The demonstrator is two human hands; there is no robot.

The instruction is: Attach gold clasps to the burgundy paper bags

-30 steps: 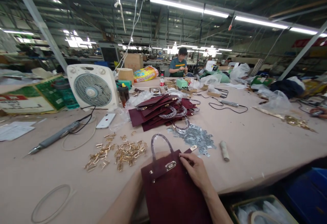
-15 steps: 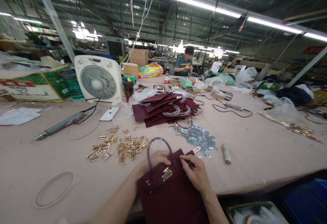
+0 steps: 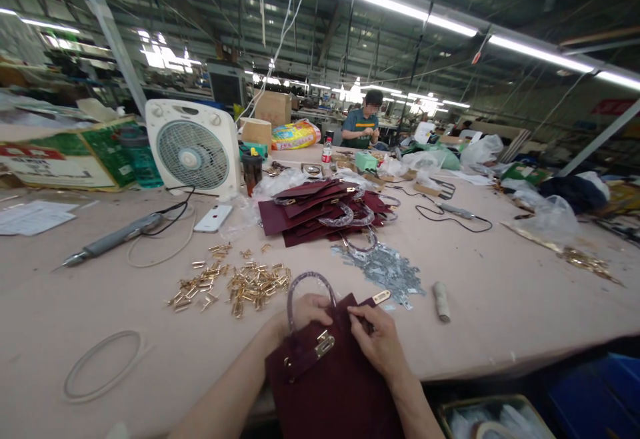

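Note:
A dark red bag [image 3: 330,385] with a wrapped loop handle [image 3: 306,285] and a gold clasp [image 3: 324,344] lies at the table's near edge. My left hand [image 3: 306,311] grips the bag's top from behind, fingers curled by the handle. Pinching the bag's upper right corner is my right hand [image 3: 381,340], close to a strap with a small gold tag [image 3: 381,297]. Loose gold metal fittings [image 3: 235,284] lie scattered just left of the bag. A heap of silver pieces [image 3: 386,269] sits beyond it.
A stack of dark red bag panels [image 3: 320,212] lies mid-table. Further left are a white fan [image 3: 193,151], a phone [image 3: 213,218] and a grey corded tool [image 3: 113,241]. A small roll [image 3: 441,300] lies right of the bag. A person in green [image 3: 363,125] works at the far end.
My left hand has come up from behind the bag to grip its top near the handle. The bag has tilted and shifted slightly left. My right hand stays on the upper right corner.

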